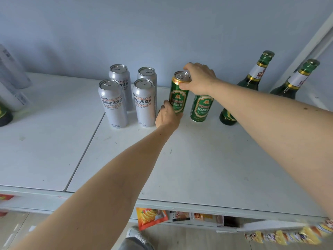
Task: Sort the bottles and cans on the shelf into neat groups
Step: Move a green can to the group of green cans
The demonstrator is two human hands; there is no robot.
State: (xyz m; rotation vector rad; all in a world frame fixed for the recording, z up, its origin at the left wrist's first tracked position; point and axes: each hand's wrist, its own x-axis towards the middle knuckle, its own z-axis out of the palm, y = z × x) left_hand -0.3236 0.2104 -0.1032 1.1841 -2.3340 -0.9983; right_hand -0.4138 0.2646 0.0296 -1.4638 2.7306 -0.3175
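You are looking at silver cans point(113, 103) reading "SHENGFEITE" and "CRAFT WHEAT BEER" under large Chinese characters 精酿小麦啤酒; small print near the base is showing "500ml". The second front silver can point(144, 102) is carrying the same label. The green cans point(201, 107) are showing "TEZHIBEER" with Chinese characters beneath. Bottle neck labels point(259, 72) are staying unreadable.

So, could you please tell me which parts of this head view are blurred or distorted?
Head view: the silver cans and the green can held by both hands are sharp; the snack packets at bottom right are motion-smeared; the wide lens leans the green bottles outward; light is soft and even.
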